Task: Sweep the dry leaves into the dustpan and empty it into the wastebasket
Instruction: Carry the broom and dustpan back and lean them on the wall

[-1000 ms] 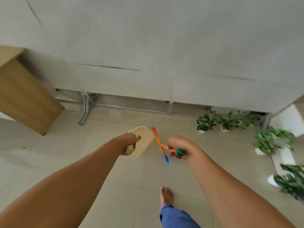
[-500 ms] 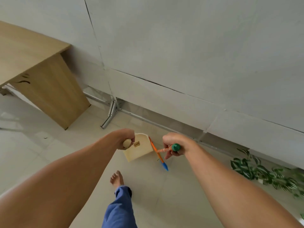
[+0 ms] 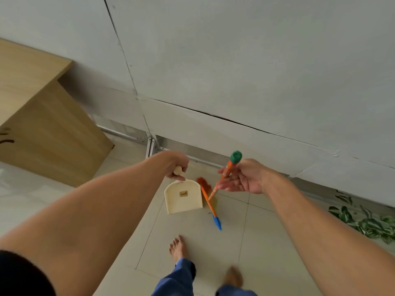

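Note:
My left hand (image 3: 178, 167) grips the handle of a cream dustpan (image 3: 183, 197), which hangs above the tiled floor with its flat back facing me. My right hand (image 3: 241, 180) holds the orange broom (image 3: 226, 174) by its stick, just below the green cap; thumb and fingers pinch it loosely while the other fingers are spread. The broom's head (image 3: 210, 205), orange with a blue tip, sits just right of the dustpan, with reddish bristles behind it. I see no dry leaves and no wastebasket.
A wooden desk (image 3: 42, 124) stands at the left against the grey wall (image 3: 235, 71). A metal rail (image 3: 154, 146) runs along the wall's base. Potted green plants (image 3: 363, 223) are on the floor at the right. My bare feet (image 3: 178, 248) are below the tools.
The view has swung left, so the desk looms larger and the plants slid to the right edge. My right hand tipped the broom stick more upright and loosened its fingers.

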Demonstrator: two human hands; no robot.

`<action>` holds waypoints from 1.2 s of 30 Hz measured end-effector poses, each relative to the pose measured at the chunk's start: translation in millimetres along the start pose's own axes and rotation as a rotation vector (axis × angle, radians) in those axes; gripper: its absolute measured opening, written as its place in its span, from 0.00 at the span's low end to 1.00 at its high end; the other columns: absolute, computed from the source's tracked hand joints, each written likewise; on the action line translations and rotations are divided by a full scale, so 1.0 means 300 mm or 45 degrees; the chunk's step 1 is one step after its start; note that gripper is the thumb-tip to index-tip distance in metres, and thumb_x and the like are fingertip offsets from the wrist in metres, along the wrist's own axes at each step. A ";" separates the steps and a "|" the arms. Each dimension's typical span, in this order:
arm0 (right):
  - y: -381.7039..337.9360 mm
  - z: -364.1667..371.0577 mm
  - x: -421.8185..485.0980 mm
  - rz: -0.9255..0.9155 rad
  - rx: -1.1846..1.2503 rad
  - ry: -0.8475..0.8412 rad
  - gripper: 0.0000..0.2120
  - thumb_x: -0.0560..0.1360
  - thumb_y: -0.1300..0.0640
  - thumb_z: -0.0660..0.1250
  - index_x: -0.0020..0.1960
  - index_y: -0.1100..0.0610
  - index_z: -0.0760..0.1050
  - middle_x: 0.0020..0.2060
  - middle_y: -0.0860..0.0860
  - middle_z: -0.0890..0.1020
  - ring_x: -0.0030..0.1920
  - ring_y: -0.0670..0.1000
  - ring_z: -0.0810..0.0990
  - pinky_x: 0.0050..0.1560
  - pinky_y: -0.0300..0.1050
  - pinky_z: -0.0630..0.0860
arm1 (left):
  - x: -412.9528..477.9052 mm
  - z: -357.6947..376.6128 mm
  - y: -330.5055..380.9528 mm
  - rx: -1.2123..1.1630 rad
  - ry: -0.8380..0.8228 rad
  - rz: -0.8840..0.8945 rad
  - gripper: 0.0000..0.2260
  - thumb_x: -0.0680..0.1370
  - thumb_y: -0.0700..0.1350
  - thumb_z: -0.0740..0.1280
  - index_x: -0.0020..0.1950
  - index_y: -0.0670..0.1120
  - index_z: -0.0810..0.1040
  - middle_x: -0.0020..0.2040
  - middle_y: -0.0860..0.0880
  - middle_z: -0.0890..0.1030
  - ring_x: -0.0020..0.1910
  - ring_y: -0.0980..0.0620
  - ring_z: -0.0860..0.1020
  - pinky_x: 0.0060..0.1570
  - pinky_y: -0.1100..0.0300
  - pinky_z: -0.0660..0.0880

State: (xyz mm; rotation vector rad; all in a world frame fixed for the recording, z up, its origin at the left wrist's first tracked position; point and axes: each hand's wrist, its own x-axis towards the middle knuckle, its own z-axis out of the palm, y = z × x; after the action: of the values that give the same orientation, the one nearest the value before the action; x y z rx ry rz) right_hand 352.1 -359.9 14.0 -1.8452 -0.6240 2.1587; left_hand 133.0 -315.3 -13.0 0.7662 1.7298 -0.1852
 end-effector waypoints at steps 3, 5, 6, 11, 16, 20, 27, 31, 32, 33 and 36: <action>-0.058 0.056 0.043 -0.142 -0.079 0.068 0.15 0.76 0.72 0.58 0.60 0.64 0.75 0.47 0.65 0.85 0.45 0.60 0.86 0.38 0.47 0.82 | 0.006 -0.062 0.068 0.157 0.052 0.092 0.20 0.76 0.31 0.60 0.69 0.37 0.68 0.65 0.37 0.72 0.56 0.40 0.82 0.35 0.54 0.83; -0.088 0.090 0.067 -0.281 -0.267 0.220 0.11 0.77 0.67 0.66 0.58 0.62 0.76 0.45 0.62 0.86 0.42 0.57 0.87 0.39 0.46 0.83 | 0.013 -0.092 0.105 0.252 0.121 0.201 0.18 0.77 0.30 0.60 0.67 0.36 0.70 0.62 0.38 0.73 0.56 0.39 0.81 0.45 0.53 0.84; -0.101 0.103 0.084 -0.357 -0.389 0.336 0.08 0.77 0.62 0.68 0.57 0.60 0.77 0.42 0.59 0.86 0.40 0.55 0.87 0.38 0.46 0.83 | 0.021 -0.106 0.121 0.304 0.206 0.273 0.15 0.77 0.31 0.60 0.63 0.35 0.73 0.57 0.39 0.76 0.52 0.41 0.82 0.47 0.54 0.83; -0.175 0.127 0.137 -0.584 -1.033 0.827 0.11 0.79 0.46 0.65 0.52 0.52 0.79 0.42 0.48 0.82 0.35 0.47 0.79 0.42 0.43 0.76 | 0.033 -0.165 0.164 0.490 0.835 0.589 0.04 0.75 0.32 0.64 0.43 0.39 0.74 0.34 0.45 0.72 0.32 0.50 0.72 0.38 0.60 0.73; -0.280 0.105 0.124 -0.569 -1.055 0.810 0.09 0.79 0.49 0.65 0.50 0.55 0.79 0.44 0.49 0.82 0.39 0.49 0.80 0.38 0.40 0.72 | 0.060 -0.193 0.176 0.605 0.965 0.679 0.06 0.76 0.30 0.65 0.43 0.40 0.75 0.33 0.45 0.71 0.37 0.45 0.74 0.36 0.58 0.73; -0.371 0.076 0.091 -0.588 -1.103 0.786 0.08 0.77 0.51 0.67 0.45 0.55 0.79 0.41 0.51 0.84 0.39 0.49 0.82 0.42 0.43 0.78 | 0.079 -0.209 0.214 0.690 0.981 0.698 0.03 0.77 0.32 0.66 0.46 0.38 0.77 0.32 0.46 0.68 0.37 0.45 0.73 0.37 0.58 0.72; -0.497 0.043 -0.001 -0.660 -1.061 0.671 0.07 0.76 0.53 0.67 0.49 0.57 0.78 0.41 0.53 0.85 0.43 0.53 0.85 0.50 0.52 0.82 | 0.088 -0.225 0.278 0.805 0.982 0.714 0.03 0.76 0.32 0.68 0.46 0.38 0.79 0.34 0.44 0.73 0.37 0.44 0.75 0.35 0.56 0.74; -0.550 0.041 -0.083 -0.678 -1.022 0.597 0.06 0.78 0.57 0.67 0.51 0.59 0.78 0.40 0.53 0.85 0.42 0.50 0.86 0.51 0.50 0.83 | 0.081 -0.232 0.315 0.850 0.999 0.761 0.08 0.75 0.30 0.65 0.39 0.40 0.73 0.31 0.45 0.70 0.36 0.45 0.75 0.34 0.57 0.73; -0.559 0.041 -0.100 -0.680 -1.009 0.572 0.06 0.78 0.57 0.67 0.51 0.60 0.78 0.41 0.54 0.85 0.42 0.50 0.86 0.51 0.49 0.83 | 0.079 -0.232 0.325 0.857 0.999 0.763 0.08 0.75 0.30 0.65 0.39 0.40 0.73 0.31 0.45 0.70 0.37 0.44 0.76 0.34 0.56 0.74; -0.566 0.041 -0.115 -0.678 -1.003 0.552 0.06 0.78 0.58 0.66 0.52 0.60 0.78 0.41 0.54 0.85 0.42 0.50 0.86 0.51 0.48 0.83 | 0.081 -0.233 0.333 0.865 0.998 0.765 0.08 0.75 0.29 0.64 0.39 0.41 0.73 0.31 0.45 0.71 0.37 0.44 0.77 0.34 0.56 0.76; -0.578 0.035 -0.145 -0.672 -0.998 0.524 0.07 0.79 0.57 0.66 0.54 0.60 0.77 0.43 0.54 0.85 0.42 0.49 0.86 0.51 0.48 0.83 | 0.093 -0.233 0.352 0.895 0.991 0.766 0.08 0.75 0.29 0.64 0.39 0.41 0.73 0.31 0.45 0.71 0.38 0.44 0.77 0.35 0.56 0.77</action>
State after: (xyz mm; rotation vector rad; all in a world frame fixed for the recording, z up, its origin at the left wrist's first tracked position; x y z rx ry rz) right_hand 332.9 -227.9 133.3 -2.0288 -1.7744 1.2112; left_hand 134.5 -188.0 11.2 2.0449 2.0522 -0.0749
